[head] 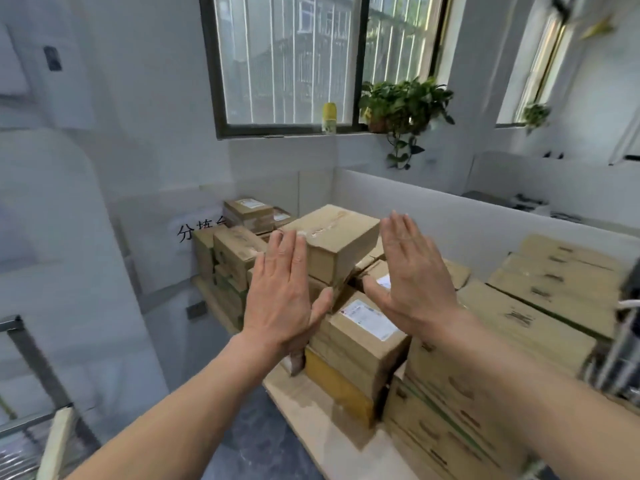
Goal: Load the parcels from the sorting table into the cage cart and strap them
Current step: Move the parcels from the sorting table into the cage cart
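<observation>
Flanking the topmost plain brown cardboard parcel (332,240), both hands are out in front, one on each side of it. The left hand (280,296) is fully open, fingers straight and together, palm turned inward, holding nothing. The right hand (414,271) mirrors it and is also empty. The left fingertips overlap the parcel's near left corner in this view, but contact cannot be confirmed on either side.

Position of work: the parcel sits highest on a heap of brown boxes on the pale wooden sorting table (298,396). It lies skewed and slightly tilted across the boxes beneath. Just below and nearer is a brown box with a white shipping label (363,327), resting on a yellow-sided box (336,386). Stacked flat printed cartons (519,327) stand to the right. A grey metal frame (20,341) at lower left may be the cage cart; this cannot be told. No parcel is in hand yet.

Risks, as judged:
- A flat-palm squeeze depends on friction alone. If the parcel is heavy or the pressure uneven, it could slide out downward.
- The parcel rests on uneven supports, so lifting one end first may tip it onto the labelled box.
- Dragging rather than lifting could nudge the labelled stack, which stands near the table's front edge.
</observation>
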`<state>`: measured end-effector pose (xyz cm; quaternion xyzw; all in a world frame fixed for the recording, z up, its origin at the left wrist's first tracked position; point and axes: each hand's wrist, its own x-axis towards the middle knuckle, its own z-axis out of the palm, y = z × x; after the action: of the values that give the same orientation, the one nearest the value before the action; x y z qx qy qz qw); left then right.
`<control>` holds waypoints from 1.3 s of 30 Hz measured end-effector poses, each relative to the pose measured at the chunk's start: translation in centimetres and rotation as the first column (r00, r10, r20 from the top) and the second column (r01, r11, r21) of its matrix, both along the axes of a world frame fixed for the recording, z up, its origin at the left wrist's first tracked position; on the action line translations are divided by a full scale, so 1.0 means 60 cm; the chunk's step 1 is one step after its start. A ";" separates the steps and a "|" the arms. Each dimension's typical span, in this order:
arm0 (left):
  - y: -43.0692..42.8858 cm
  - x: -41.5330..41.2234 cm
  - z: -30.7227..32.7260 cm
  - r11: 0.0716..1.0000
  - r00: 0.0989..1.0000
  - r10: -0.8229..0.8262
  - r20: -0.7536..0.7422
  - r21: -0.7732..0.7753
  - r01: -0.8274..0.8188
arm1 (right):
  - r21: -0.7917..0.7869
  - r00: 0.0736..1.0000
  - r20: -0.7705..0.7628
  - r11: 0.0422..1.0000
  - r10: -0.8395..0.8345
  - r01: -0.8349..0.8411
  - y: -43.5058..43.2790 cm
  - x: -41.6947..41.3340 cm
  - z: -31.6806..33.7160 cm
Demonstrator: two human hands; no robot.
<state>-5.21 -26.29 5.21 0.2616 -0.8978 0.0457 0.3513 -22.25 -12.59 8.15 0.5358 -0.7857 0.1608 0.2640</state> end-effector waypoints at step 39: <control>0.315 -0.287 -0.189 0.291 0.969 -0.129 -0.209 0.927 0.238 | 0.424 0.620 0.526 0.811 -0.583 0.403 0.270 -0.367 -0.137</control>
<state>-22.41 -7.39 -6.13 0.3145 -0.7602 -0.5405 0.1760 -44.30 3.63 -0.06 0.2404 -0.9580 0.1456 -0.0567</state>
